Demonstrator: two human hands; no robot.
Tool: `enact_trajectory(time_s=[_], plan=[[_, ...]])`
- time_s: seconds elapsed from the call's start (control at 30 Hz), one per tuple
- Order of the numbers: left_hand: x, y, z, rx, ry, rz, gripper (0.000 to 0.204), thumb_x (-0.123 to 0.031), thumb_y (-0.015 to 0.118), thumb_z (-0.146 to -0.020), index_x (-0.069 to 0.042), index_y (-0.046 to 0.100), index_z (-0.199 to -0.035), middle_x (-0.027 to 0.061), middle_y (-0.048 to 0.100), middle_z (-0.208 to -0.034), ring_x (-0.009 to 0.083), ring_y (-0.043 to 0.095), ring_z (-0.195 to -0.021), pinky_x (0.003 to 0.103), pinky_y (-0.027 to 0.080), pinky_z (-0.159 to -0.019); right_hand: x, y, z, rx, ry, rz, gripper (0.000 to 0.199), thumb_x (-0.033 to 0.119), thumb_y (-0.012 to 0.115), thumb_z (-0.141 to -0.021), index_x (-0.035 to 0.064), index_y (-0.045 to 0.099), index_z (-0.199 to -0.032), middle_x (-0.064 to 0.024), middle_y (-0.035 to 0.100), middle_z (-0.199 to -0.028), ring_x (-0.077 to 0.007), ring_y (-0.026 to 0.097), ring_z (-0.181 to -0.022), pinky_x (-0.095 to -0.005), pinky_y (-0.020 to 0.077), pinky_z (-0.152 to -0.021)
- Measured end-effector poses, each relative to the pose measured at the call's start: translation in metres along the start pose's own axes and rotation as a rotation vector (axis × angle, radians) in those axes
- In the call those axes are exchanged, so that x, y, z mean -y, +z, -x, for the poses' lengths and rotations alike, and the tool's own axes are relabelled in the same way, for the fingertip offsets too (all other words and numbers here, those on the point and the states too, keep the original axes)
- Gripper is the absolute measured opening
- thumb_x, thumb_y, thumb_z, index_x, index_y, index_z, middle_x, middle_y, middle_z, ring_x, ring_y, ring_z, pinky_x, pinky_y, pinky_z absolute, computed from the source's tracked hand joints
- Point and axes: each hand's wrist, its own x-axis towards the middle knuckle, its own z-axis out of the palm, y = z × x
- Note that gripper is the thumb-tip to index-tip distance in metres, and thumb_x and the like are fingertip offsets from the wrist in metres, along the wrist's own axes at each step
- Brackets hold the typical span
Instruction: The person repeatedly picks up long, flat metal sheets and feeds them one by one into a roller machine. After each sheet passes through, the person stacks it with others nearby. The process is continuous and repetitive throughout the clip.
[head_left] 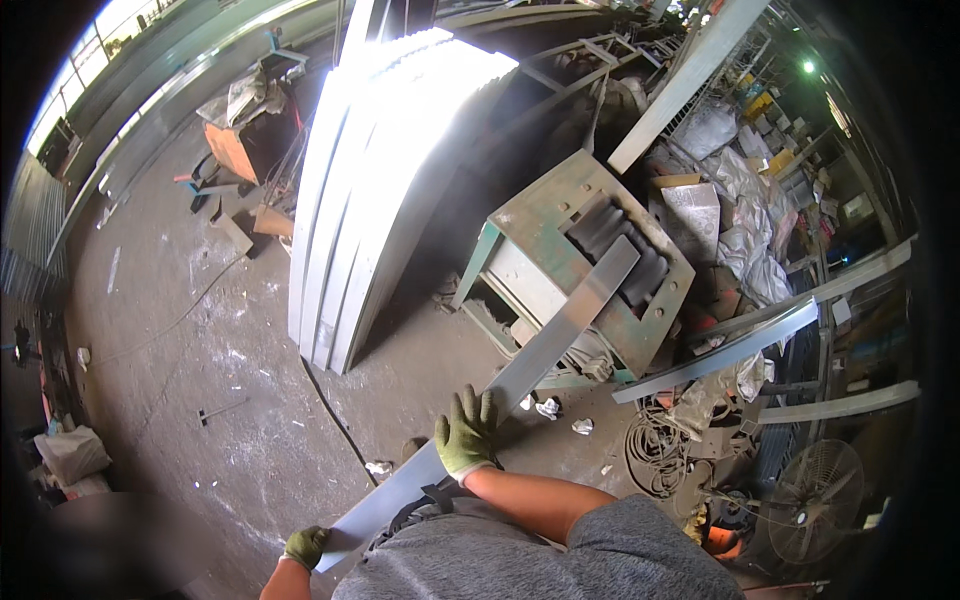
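A long grey metal bar [555, 335] runs slantwise from in front of my body up to the right. Its far end lies over the dark ridged rollers of a worn green-and-grey machine [540, 205]. My left hand [307, 547], in a green-yellow work glove, is closed round the near end of the bar, at its left edge. My right hand [466, 436], gloved alike, lies against the bar about midway along, fingers stretched out and spread. The bar's near part passes close by my waist.
A tall stack of long pale metal profiles [350, 220], glaring at its top, stands left of the machine. A dark cable [335, 415] crosses the floor. To the right are a curved metal strip [720, 355], coiled cable [655, 455], a fan [815, 500] and piled sacks [755, 235].
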Motion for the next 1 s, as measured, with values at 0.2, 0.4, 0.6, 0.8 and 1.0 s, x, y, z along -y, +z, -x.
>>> enact_trajectory(time_s=[0.2,0.4,0.6,0.8,1.0], plan=[[0.025,-0.017,0.006,0.006,-0.024,-0.123,0.042,-0.046,0.056,-0.108,-0.014,0.083,-0.115,0.0224,0.079,-0.114,0.0462,0.074,-0.114,0.054,0.058,-0.099,-0.006,0.000,0.012,0.162,-0.157,-0.057,0.065,0.044,0.059,-0.106,0.0041,0.057,-0.157,-0.0196,0.043,-0.171,-0.0531,0.033,-0.156,-0.0658,0.0261,-0.128],[-0.066,-0.004,-0.063,0.036,0.123,-0.163,0.050,-0.057,0.058,-0.106,-0.013,0.080,-0.115,0.0233,0.079,-0.112,0.0477,0.074,-0.110,0.057,0.058,-0.094,-0.074,-0.021,-0.060,-0.042,-0.160,-0.039,0.066,0.042,0.058,-0.106,0.0017,0.054,-0.158,-0.0213,0.037,-0.175,-0.0523,0.025,-0.163,-0.0691,0.0288,-0.126],[-0.305,0.009,-0.129,0.079,0.118,-0.064,0.073,-0.077,0.069,-0.093,-0.009,0.074,-0.119,0.0261,0.080,-0.114,0.0480,0.075,-0.112,0.055,0.059,-0.095,-0.221,-0.089,-0.208,-0.180,-0.146,0.130,0.071,0.042,0.050,-0.109,-0.0055,0.046,-0.161,-0.0278,0.037,-0.173,-0.0519,0.031,-0.161,-0.0613,0.0246,-0.132],[-0.496,0.040,-0.198,0.097,0.247,-0.273,0.072,-0.073,0.069,-0.095,-0.005,0.073,-0.119,0.0288,0.078,-0.115,0.0506,0.073,-0.112,0.054,0.058,-0.094,-0.263,-0.076,-0.236,-0.356,0.073,0.024,0.066,0.033,0.054,-0.107,-0.0054,0.044,-0.160,-0.0301,0.041,-0.169,-0.0537,0.036,-0.156,-0.0615,0.0274,-0.131],[-0.629,0.056,-0.241,0.050,0.353,-0.228,0.077,-0.075,0.067,-0.095,-0.002,0.075,-0.117,0.0328,0.076,-0.117,0.0512,0.072,-0.116,0.055,0.056,-0.099,-0.290,-0.094,-0.246,-0.405,0.041,0.012,0.060,0.027,0.056,-0.105,-0.0025,0.048,-0.157,-0.0273,0.046,-0.165,-0.0514,0.041,-0.153,-0.0611,0.0330,-0.128]])
